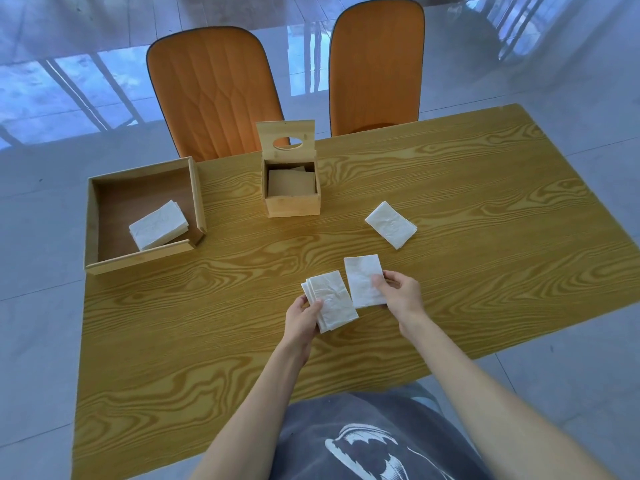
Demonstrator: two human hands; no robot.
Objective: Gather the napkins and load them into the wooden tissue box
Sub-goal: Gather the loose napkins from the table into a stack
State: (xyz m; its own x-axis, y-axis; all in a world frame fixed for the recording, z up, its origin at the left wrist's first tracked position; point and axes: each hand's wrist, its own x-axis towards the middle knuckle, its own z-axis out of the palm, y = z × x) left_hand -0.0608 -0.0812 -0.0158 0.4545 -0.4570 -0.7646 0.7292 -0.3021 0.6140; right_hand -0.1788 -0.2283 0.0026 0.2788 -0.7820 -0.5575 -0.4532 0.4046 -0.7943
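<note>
The wooden tissue box (292, 205) stands at the far middle of the table, its lid with an oval hole tipped up; folded napkins lie inside it. My left hand (302, 320) grips a small stack of white napkins (332, 299) just above the tabletop. My right hand (401, 292) pinches a single white napkin (363, 279) right beside that stack. Another folded napkin (390, 224) lies on the table to the right of the box. A further pile of napkins (157, 225) rests in the wooden tray (104, 216) at the left.
The wood-grain table (242, 341) has its left edge just beyond the tray and a near edge at my torso. Two orange chairs (214, 91) stand behind the far edge. A glossy tiled floor surrounds the table.
</note>
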